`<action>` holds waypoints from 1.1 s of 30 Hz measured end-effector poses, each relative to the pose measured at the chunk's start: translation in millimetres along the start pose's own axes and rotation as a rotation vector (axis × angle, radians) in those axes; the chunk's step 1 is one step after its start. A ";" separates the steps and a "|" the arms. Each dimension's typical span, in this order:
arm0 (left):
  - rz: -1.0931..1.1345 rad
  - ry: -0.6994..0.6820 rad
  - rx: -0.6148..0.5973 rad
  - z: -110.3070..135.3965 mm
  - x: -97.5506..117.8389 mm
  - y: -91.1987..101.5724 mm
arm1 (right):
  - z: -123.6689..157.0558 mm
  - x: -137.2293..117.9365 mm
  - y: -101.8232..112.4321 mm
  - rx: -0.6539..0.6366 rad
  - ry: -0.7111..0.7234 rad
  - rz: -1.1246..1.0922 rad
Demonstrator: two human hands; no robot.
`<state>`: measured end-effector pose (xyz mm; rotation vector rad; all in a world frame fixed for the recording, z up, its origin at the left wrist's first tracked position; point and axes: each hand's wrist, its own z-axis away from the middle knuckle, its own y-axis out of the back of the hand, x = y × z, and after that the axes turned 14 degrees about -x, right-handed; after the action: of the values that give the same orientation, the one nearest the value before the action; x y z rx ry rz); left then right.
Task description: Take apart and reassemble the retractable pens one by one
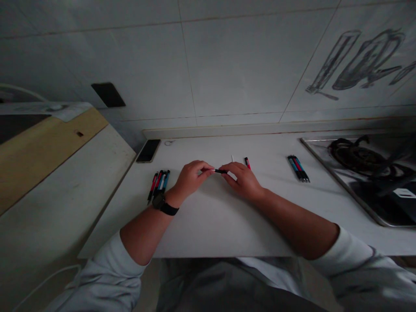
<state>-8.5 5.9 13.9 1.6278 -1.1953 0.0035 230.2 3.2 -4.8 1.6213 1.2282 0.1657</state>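
Both hands meet over the middle of the white counter (208,216). My left hand (191,177), with a black watch on the wrist, and my right hand (242,178) pinch the two ends of a thin dark pen part (218,171) held level between them. A red pen piece (247,162) and a small white piece (232,158) lie just behind my right hand. A bunch of red and blue pens (158,182) lies left of my left hand. Another bunch of pens (298,168) lies to the right.
A dark phone (148,151) lies at the back left of the counter, a small ring (169,142) beside it. A gas hob (367,173) is set into the counter on the right. A wooden board (42,147) lies on the lower surface at left. Tiled wall behind.
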 end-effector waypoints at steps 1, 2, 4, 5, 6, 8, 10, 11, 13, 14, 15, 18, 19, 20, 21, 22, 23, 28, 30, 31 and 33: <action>-0.001 0.000 -0.003 0.0 0.1 0.0 | 0.3 0.6 -0.5 0.001 0.004 0.004; -0.005 0.001 -0.008 -0.1 0.0 0.1 | 0.5 1.1 -0.8 0.003 0.006 0.007; -0.030 -0.001 -0.025 -0.1 -0.7 0.5 | 0.4 2.0 -0.6 0.012 0.011 0.011; -0.053 -0.002 -0.036 -0.2 -1.3 0.7 | 0.2 2.2 -0.3 0.018 0.015 0.013; -0.078 -0.001 -0.051 -0.2 -1.9 1.0 | -0.2 2.4 0.3 0.020 0.021 0.016; -0.124 0.005 -0.092 -0.1 -3.2 1.3 | -1.0 2.3 1.5 0.025 0.036 0.023; -0.143 0.014 -0.138 0.0 -4.1 1.4 | -1.6 1.8 2.4 0.034 0.048 0.026; -0.145 0.019 -0.157 0.0 -4.2 1.4 | -1.8 1.5 2.7 0.041 0.051 0.025; -0.132 0.026 -0.178 -0.1 -4.0 1.3 | -2.0 1.2 2.8 0.056 0.050 0.022; -0.118 0.030 -0.184 -0.2 -3.7 1.3 | -2.0 1.1 2.8 0.063 0.048 0.023; -0.098 0.033 -0.189 -0.5 -3.3 1.2 | -2.0 1.2 2.7 0.071 0.046 0.027; -0.044 0.049 -0.203 -1.6 -2.7 0.3 | -1.8 1.9 2.5 0.077 0.032 0.051; -0.044 0.057 -0.199 -2.0 -2.8 -0.3 | -1.6 2.2 2.4 0.075 0.022 0.060; -0.053 0.064 -0.189 -2.3 -3.1 -1.0 | -1.5 2.4 2.3 0.072 0.010 0.068; -0.069 0.068 -0.178 -2.5 -3.6 -1.8 | -1.4 2.4 2.2 0.067 -0.002 0.074; -0.085 0.068 -0.164 -2.6 -4.3 -2.5 | -1.3 2.4 2.0 0.065 -0.013 0.079; -0.100 0.066 -0.150 -2.4 -5.1 -3.1 | -1.2 2.3 1.7 0.064 -0.021 0.082; -0.137 0.036 -0.097 0.1 -7.6 -4.6 | -1.8 2.3 0.8 0.059 -0.035 0.088; -0.148 0.025 -0.093 0.9 -7.2 -4.9 | -2.2 3.2 1.2 0.033 -0.048 0.091; -0.154 0.021 -0.093 1.1 -6.8 -5.0 | -2.3 3.8 1.5 0.013 -0.059 0.092; -0.165 0.015 -0.096 1.0 -6.0 -5.1 | -2.1 4.5 2.0 -0.026 -0.079 0.085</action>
<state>-8.6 8.9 6.6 1.6342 -1.0316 -0.1443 232.3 8.2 -4.3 1.6434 1.0936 0.1685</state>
